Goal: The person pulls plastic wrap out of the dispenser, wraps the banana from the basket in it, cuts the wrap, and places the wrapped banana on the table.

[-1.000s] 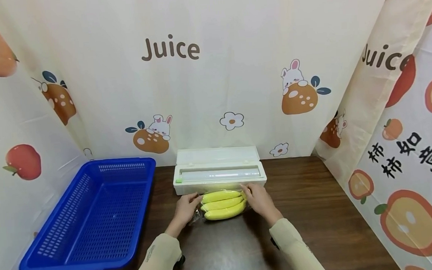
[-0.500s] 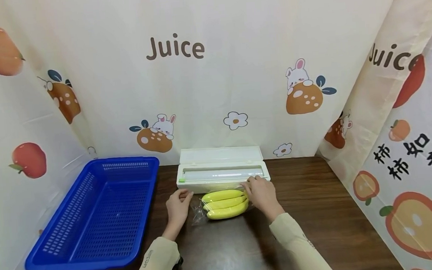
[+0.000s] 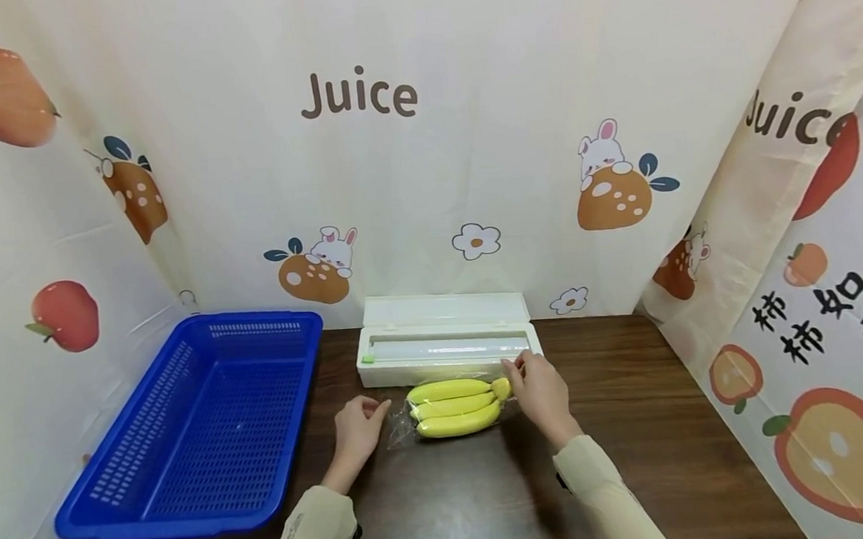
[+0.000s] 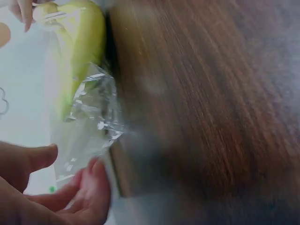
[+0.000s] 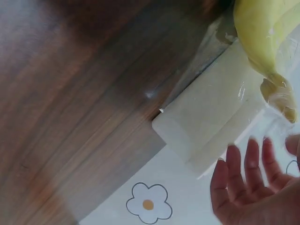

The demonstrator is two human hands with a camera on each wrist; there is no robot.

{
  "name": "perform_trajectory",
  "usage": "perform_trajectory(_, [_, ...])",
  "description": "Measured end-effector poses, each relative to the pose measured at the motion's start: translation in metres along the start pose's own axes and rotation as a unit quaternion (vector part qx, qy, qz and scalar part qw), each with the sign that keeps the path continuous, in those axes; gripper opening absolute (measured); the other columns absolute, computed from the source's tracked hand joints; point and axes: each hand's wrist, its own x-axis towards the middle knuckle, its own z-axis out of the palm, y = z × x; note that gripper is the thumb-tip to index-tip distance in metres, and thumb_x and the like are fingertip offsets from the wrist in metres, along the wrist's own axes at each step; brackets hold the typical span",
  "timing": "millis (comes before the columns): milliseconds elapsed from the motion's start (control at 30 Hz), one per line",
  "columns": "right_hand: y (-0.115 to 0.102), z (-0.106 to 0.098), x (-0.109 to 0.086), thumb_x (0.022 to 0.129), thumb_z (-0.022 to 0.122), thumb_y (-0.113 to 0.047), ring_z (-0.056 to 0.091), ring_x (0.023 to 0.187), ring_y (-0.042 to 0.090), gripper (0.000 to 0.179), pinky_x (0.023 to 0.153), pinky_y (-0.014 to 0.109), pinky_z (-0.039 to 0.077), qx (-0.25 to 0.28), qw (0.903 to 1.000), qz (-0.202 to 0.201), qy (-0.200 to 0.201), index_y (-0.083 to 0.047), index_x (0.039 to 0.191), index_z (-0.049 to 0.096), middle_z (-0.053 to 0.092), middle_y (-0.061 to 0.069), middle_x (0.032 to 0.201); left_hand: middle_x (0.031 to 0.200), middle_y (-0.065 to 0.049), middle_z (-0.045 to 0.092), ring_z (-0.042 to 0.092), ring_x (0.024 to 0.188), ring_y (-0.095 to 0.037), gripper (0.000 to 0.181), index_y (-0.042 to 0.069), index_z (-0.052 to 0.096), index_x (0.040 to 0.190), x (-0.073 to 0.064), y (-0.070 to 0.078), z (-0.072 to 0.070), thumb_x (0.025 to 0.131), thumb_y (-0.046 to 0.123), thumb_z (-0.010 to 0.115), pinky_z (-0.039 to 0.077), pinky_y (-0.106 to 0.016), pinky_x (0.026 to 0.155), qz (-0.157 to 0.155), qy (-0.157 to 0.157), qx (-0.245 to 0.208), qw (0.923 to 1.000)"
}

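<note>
A bunch of yellow bananas (image 3: 456,408), covered by clear plastic wrap (image 3: 400,429), lies in front of a white cling film box (image 3: 446,372) whose lid stands up at the back. My left hand (image 3: 358,429) is just left of the loose wrap end; in the left wrist view its thumb and fingers are apart with nothing between them. Beside the banana stems, at the box's right front, is my right hand (image 3: 545,395). The right wrist view has its fingers (image 5: 252,161) loosely extended close to the wrap, thumb partly cut off at the frame edge.
A large blue plastic basket (image 3: 187,428) stands to the left on the dark wooden table (image 3: 455,502). A film roll (image 3: 448,348) lies inside the box, with a small green piece (image 3: 368,359) at its left. Fruit-printed curtains (image 3: 425,178) enclose the back and sides.
My left hand has let go of the wrap's left end and moved slightly left. The right hand has moved off the banana stems, which now show. The head view has shifted slightly.
</note>
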Motion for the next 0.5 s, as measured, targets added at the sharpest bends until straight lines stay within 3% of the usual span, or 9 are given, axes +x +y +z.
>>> perform_trajectory(133, [0.003,-0.009,-0.011,0.112,0.053,-0.034,0.068,0.085,0.046,0.042,0.073,0.06,0.056,0.004,0.9975,0.07,-0.015,0.003,0.099,0.066,0.068,0.023,0.091,0.069,-0.015,0.065,0.064,0.053,-0.02,0.045,-0.009,0.068,0.094,-0.014,0.006,-0.008,0.106,0.033,0.064,0.058,-0.035,0.053,-0.062,-0.096,0.001,0.9934])
perform_trajectory(267, [0.009,-0.015,-0.02,0.116,0.033,-0.04,0.062,0.113,0.06,0.066,0.095,0.066,0.052,0.035,0.9884,0.115,-0.092,0.019,0.119,0.063,0.065,0.041,0.119,0.07,-0.018,0.066,0.066,0.051,-0.018,0.053,-0.013,0.066,0.096,-0.024,0.011,-0.013,0.107,0.039,0.062,0.061,-0.033,0.053,-0.13,-0.176,-0.068,0.9734])
perform_trajectory(333, [0.012,-0.013,-0.024,0.117,0.027,-0.04,0.059,0.122,0.06,0.072,0.101,0.065,0.05,0.067,0.9824,0.12,-0.127,0.023,0.126,0.059,0.062,0.043,0.128,0.078,-0.021,0.071,0.069,0.059,-0.018,0.051,-0.02,0.066,0.107,-0.027,0.012,-0.012,0.106,0.032,0.066,0.063,-0.033,0.059,-0.144,-0.187,-0.112,0.9652])
perform_trajectory(400, [0.015,-0.01,-0.027,0.117,0.027,-0.037,0.063,0.117,0.054,0.069,0.101,0.062,0.051,0.103,0.9784,0.116,-0.137,0.021,0.124,0.063,0.067,0.038,0.12,0.087,-0.025,0.073,0.073,0.067,-0.022,0.047,-0.024,0.061,0.117,-0.027,0.013,-0.009,0.102,0.019,0.071,0.065,-0.034,0.065,-0.144,-0.176,-0.149,0.9622])
perform_trajectory(500, [0.015,-0.005,-0.03,0.117,0.031,-0.032,0.068,0.108,0.044,0.06,0.095,0.057,0.054,0.157,0.9749,0.107,-0.115,0.016,0.121,0.066,0.071,0.031,0.111,0.095,-0.028,0.075,0.076,0.078,-0.027,0.045,-0.027,0.058,0.124,-0.025,0.016,-0.004,0.095,0.004,0.075,0.065,-0.035,0.071,-0.117,-0.145,-0.165,0.9685])
